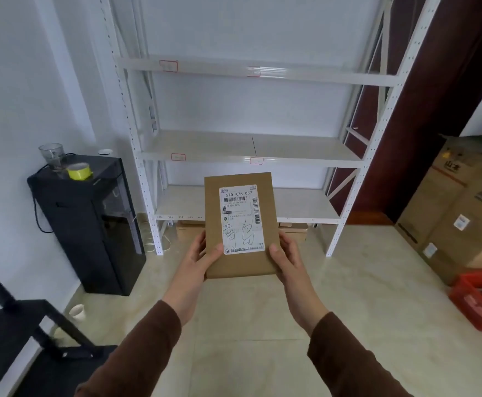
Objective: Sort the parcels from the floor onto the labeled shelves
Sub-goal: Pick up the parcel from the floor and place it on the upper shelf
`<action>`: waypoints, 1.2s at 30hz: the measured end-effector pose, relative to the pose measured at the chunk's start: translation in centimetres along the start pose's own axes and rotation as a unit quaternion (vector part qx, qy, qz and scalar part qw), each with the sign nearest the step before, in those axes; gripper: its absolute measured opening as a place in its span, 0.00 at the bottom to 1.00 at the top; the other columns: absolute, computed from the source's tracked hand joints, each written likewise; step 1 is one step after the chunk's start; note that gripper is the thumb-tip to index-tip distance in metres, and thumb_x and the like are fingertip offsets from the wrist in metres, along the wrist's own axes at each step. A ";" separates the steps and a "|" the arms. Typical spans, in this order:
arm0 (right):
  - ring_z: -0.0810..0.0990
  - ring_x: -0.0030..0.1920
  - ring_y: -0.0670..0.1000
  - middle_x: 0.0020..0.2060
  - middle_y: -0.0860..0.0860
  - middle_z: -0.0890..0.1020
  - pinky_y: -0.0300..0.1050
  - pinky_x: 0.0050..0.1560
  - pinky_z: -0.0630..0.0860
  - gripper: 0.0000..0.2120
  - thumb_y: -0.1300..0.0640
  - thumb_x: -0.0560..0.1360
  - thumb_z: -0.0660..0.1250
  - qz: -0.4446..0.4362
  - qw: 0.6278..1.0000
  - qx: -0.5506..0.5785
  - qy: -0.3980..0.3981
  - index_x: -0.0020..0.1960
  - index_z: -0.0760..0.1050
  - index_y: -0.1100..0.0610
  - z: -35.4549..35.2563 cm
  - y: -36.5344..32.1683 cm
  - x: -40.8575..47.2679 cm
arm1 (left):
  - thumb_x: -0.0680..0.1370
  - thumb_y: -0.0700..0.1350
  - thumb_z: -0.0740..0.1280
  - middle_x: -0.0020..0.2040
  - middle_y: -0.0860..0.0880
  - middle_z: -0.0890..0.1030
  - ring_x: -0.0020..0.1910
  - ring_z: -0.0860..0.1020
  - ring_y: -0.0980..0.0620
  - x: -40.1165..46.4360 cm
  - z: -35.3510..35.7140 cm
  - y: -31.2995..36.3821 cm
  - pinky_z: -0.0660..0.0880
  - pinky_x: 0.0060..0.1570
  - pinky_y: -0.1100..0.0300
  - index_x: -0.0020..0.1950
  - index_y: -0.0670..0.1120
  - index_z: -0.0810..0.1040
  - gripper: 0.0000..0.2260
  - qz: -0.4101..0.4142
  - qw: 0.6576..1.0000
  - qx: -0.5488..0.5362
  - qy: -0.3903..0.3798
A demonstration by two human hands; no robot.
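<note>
I hold a flat brown cardboard parcel point(265, 262) upright in front of me, its white shipping label point(241, 219) with barcodes and handwritten characters facing me. My left hand point(198, 257) grips its lower left edge and my right hand point(287, 257) grips its lower right edge, thumbs on the front. Behind it stands a white metal shelf rack point(348, 179) with three bare shelves. Small red-framed labels point(178, 157) are stuck on the front rails of the upper two shelves.
A black cabinet point(90, 222) with a glass jug and yellow tape roll stands left of the rack. Large cardboard boxes point(457, 213) and a red crate point(474, 299) sit at the right. Flat boxes lie under the lowest shelf. A black frame point(19, 319) is at lower left.
</note>
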State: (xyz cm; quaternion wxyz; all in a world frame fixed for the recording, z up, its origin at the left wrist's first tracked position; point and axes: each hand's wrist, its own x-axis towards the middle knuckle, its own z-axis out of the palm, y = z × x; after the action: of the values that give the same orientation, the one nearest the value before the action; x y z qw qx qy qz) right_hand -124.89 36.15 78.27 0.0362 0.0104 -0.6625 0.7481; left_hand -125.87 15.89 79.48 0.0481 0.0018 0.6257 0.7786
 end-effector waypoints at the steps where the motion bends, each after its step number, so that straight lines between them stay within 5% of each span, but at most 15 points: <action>1: 0.81 0.66 0.45 0.67 0.41 0.81 0.46 0.64 0.76 0.29 0.41 0.75 0.70 0.001 1.000 -0.005 -0.002 0.75 0.69 0.41 0.1 0.1 1.8 | 0.79 0.50 0.70 0.64 0.56 0.84 0.60 0.84 0.56 2.0 -0.3 0.1 0.80 0.57 0.59 0.75 0.59 0.71 0.24 0.001 1.000 -0.002 -0.003; 4: 0.81 0.65 0.46 0.70 0.42 0.78 0.48 0.62 0.78 0.30 0.40 0.73 0.72 -0.003 1.000 -0.010 -0.008 0.73 0.69 0.40 0.6 0.5 7.8 | 0.80 0.49 0.69 0.64 0.56 0.84 0.58 0.84 0.58 8.0 -1.2 0.3 0.79 0.53 0.62 0.76 0.58 0.71 0.24 0.004 1.000 -0.001 0.001; 8: 0.82 0.65 0.48 0.70 0.46 0.79 0.49 0.62 0.80 0.31 0.42 0.72 0.73 -0.010 1.000 0.010 -0.003 0.73 0.68 0.41 1.5 1.5 16.8 | 0.75 0.54 0.73 0.69 0.54 0.80 0.65 0.80 0.52 16.7 -2.4 1.4 0.78 0.61 0.55 0.77 0.58 0.66 0.32 0.012 1.000 0.014 0.022; 19: 0.83 0.59 0.45 0.66 0.46 0.81 0.37 0.46 0.80 0.25 0.43 0.77 0.69 0.022 0.997 0.036 -0.060 0.73 0.69 0.40 8.5 0.5 41.1 | 0.79 0.51 0.70 0.68 0.52 0.79 0.65 0.79 0.49 37.6 -7.8 7.3 0.77 0.56 0.58 0.73 0.57 0.69 0.23 0.038 0.994 0.035 0.101; 27: 0.82 0.63 0.51 0.67 0.49 0.80 0.41 0.52 0.81 0.25 0.41 0.75 0.71 -0.014 0.996 0.062 -0.066 0.70 0.69 0.43 16.2 0.4 55.4 | 0.73 0.62 0.72 0.71 0.53 0.73 0.69 0.75 0.51 50.9 -14.8 11.3 0.75 0.68 0.50 0.76 0.63 0.68 0.32 0.101 0.986 0.074 0.106; 30: 0.80 0.66 0.51 0.67 0.48 0.80 0.47 0.60 0.79 0.26 0.42 0.74 0.68 -0.054 0.995 0.059 -0.065 0.71 0.69 0.44 19.6 -1.2 60.8 | 0.77 0.57 0.70 0.71 0.56 0.72 0.71 0.73 0.55 55.7 -17.1 14.4 0.73 0.64 0.60 0.78 0.62 0.66 0.30 0.153 0.980 0.075 0.104; 36: 0.75 0.72 0.50 0.72 0.47 0.76 0.56 0.74 0.72 0.31 0.35 0.72 0.69 -0.140 0.988 0.043 -0.044 0.73 0.71 0.40 24.9 -6.3 70.1 | 0.77 0.54 0.69 0.69 0.59 0.77 0.69 0.77 0.56 64.4 -20.3 21.9 0.77 0.65 0.54 0.75 0.61 0.66 0.27 0.244 0.965 0.059 0.073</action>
State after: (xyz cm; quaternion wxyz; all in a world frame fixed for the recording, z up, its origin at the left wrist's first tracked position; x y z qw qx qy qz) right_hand -195.15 15.01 92.02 0.1104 0.1374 -0.6229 0.7622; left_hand -192.80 -3.50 92.70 -0.1893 0.1004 0.6529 0.7265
